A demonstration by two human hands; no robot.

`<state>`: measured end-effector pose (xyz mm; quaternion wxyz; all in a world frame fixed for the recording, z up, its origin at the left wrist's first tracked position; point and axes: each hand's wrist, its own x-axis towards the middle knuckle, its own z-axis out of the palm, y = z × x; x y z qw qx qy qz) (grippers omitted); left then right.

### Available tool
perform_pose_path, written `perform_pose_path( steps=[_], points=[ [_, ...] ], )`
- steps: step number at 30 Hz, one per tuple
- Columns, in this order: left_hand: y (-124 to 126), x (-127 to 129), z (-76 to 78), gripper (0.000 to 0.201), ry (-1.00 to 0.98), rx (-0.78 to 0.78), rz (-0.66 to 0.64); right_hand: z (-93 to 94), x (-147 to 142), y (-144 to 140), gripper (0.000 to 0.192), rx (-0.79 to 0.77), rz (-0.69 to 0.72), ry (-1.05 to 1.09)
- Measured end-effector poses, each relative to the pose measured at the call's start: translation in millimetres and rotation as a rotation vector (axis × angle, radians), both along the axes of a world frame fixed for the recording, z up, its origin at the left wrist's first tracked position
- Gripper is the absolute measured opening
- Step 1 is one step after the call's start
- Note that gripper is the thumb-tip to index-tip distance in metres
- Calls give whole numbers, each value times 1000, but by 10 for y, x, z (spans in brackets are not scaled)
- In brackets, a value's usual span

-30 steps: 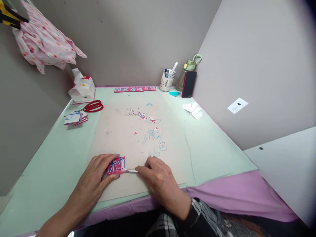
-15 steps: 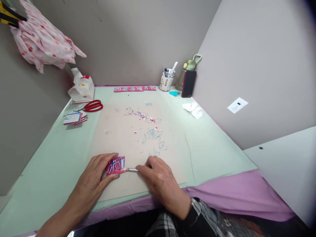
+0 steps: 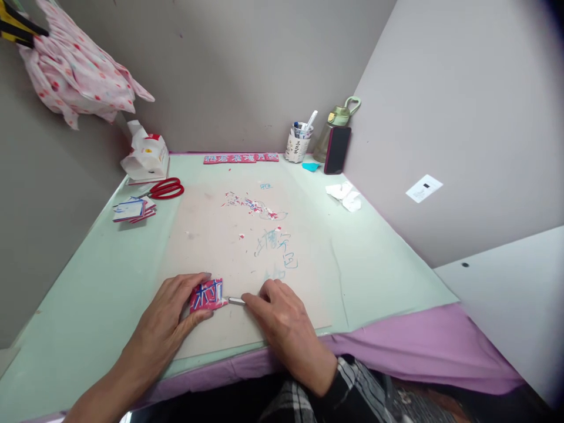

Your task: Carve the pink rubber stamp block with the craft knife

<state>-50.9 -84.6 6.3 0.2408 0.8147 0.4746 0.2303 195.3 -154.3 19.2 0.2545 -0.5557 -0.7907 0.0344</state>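
My left hand [image 3: 176, 302] pinches a small red card-like piece [image 3: 208, 295] by its left side, fingers along the top and thumb below. The piece bears a blue-outlined character with white areas, and a pale sliver sticks out at its lower right corner. In my right hand [image 3: 282, 320] is a slim silver carving tool [image 3: 237, 301], its tip pointing left just short of that corner. The fingers hide the rest of the tool. Both hands rest low on a beige mat [image 3: 211, 341]. Red, white and blue scraps [image 3: 255, 207] lie scattered farther up the mat.
Red-handled scissors [image 3: 165, 189] and stacked cards [image 3: 132, 210] lie at left, by a tissue pack [image 3: 147, 158]. A row of red character pieces [image 3: 240, 158] lines the back. A pen cup [image 3: 298, 144], bottle [image 3: 324, 144], phone [image 3: 337, 150] and crumpled tissue [image 3: 345, 195] stand or lie rightward.
The tool's tip has drawn back slightly from the red piece's corner, leaving a small gap. My left hand and the piece stay in place.
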Motion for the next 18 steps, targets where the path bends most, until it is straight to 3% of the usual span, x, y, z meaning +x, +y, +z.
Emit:
perform_pose_path(
  steps=[8,18],
  points=[
    [-9,-4,-9,44,-16,14,2,-10,11,22,18,78,19,105],
    [-10,13,17,45,-15,10,0,-1,-24,3,18,47,-16,48]
  ],
)
